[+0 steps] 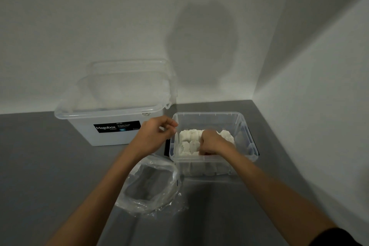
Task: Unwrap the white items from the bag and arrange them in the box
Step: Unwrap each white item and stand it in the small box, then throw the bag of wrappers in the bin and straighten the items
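A small clear plastic box (211, 115) stands on the grey surface at centre right, with several white items (189, 140) packed side by side in it. My right hand (211, 143) is down inside the box, fingers curled on the white items near its front wall. My left hand (155, 136) hovers just left of the box's near-left corner, thumb and fingers pinched together; whether a thin wrapper is between them cannot be told. A clear plastic bag (149, 183) lies open in front of the box, under my left forearm.
A larger clear storage box (111, 124) with a black Megabox label and clear lids (129, 82) leaning behind it stands at the left against the wall. White walls close the corner behind and to the right.
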The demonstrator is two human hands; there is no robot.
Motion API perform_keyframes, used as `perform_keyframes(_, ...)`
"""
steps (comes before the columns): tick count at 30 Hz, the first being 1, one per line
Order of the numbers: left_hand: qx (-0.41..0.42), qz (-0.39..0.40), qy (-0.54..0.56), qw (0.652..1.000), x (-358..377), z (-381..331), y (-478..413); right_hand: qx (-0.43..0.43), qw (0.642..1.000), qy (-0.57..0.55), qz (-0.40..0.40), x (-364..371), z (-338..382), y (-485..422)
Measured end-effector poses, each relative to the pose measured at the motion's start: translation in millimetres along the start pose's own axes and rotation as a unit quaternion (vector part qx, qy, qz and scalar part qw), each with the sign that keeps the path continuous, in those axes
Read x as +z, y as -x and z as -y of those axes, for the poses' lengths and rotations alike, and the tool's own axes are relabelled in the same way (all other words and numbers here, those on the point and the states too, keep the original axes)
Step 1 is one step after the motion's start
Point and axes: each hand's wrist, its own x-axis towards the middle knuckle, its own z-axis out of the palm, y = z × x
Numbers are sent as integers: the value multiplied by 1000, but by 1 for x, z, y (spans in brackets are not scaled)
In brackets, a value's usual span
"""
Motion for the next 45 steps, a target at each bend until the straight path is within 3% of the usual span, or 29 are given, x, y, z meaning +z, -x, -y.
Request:
perform_keyframes(5,-6,-11,-2,1000,-8,7,8,-12,999,19,-47,-19,6,11)
perform_keyframes(11,-32,-34,-35,998,-25,38,23,-90,969,-174,-148,-61,17,55)
perform_keyframes(17,-63,-15,-117,991,-28,81,41,-195,934,-290,-73,-42,50,103)
perform_keyframes(19,-88,5,-120,989,-28,93,46,-256,930,-244,-98,-20,65,108)
perform_keyframes(23,-131,35,-108,985,-30,113,55,-346,930,-48,-115,33,85,102)
perform_keyframes(29,-186,99,-32,977,-32,135,71,-293,946,45,-131,68,96,109)
perform_keyframes(34,-180,117,15,977,-50,159,82,-196,978,54,-54,92,96,121)
perform_keyframes(37,-181,85,141,970,-65,165,88,-177,980,-80,-52,109,106,127)
perform_keyframes(40,-195,55,327,923,-73,152,95,-136,949,-275,-71,123,126,128)
perform_keyframes(42,-199,55,423,882,-76,139,101,-93,915,-386,-71,130,140,130)
perform_keyframes(45,-198,76,506,836,-77,122,109,-66,837,-539,-69,138,156,133)
